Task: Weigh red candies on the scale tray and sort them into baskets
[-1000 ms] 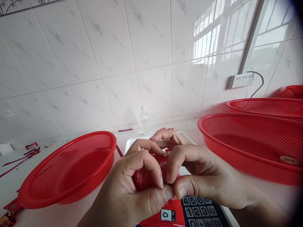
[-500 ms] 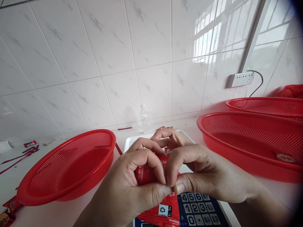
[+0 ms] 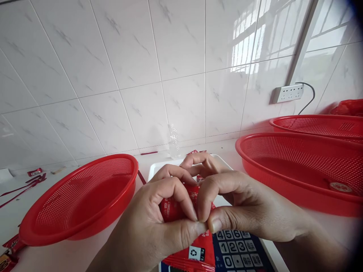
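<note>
Between both hands is a shiny red packet (image 3: 202,245) with pale print and a recycling mark near its crimped lower edge. My left hand (image 3: 167,215) pinches it between thumb and forefinger from the left. From the right, my right hand (image 3: 241,204) pinches the same spot, its thumb and forefinger almost touching those of the left. The fingers hide the pinched part of the packet. Under the hands stands a digital scale with a blue number keypad (image 3: 236,247) and a white pan (image 3: 154,168), largely covered by hands and packet.
To the left is a red perforated basket (image 3: 130,181); another red basket (image 3: 249,166) stands right, with a further basket (image 3: 283,122) behind. A clear plastic bottle (image 3: 174,143) is by the tiled wall. Red ribbons (image 3: 34,181) and wrappers (image 3: 8,260) lie left. A power strip (image 3: 288,93) is wall-mounted.
Both hands keep their pinch on the red packet, with only slight finger movement. The whole view has shifted a little.
</note>
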Available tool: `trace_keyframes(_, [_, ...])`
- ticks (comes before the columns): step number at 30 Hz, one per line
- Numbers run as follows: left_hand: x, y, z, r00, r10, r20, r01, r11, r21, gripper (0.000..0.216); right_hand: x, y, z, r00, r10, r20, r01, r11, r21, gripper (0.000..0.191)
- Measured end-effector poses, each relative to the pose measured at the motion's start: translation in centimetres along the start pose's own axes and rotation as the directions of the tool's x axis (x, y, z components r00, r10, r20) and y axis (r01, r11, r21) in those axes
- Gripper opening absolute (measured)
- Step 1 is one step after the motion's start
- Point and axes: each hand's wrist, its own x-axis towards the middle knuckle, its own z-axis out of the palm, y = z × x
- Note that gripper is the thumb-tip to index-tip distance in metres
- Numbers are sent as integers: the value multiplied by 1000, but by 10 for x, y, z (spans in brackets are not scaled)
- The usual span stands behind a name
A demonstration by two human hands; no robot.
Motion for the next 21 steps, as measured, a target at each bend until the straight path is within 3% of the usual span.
trace_keyframes(11, [-1,3,2,1000,-17,4,17,1000,0,22,1,-2,0,1000,9,-10,-9,1000,15,9])
trace_keyframes(21, [0,4,2,1000,-25,0,25,999,-25,24,1,0,-1,1000,-8,1,8,1000,8,3])
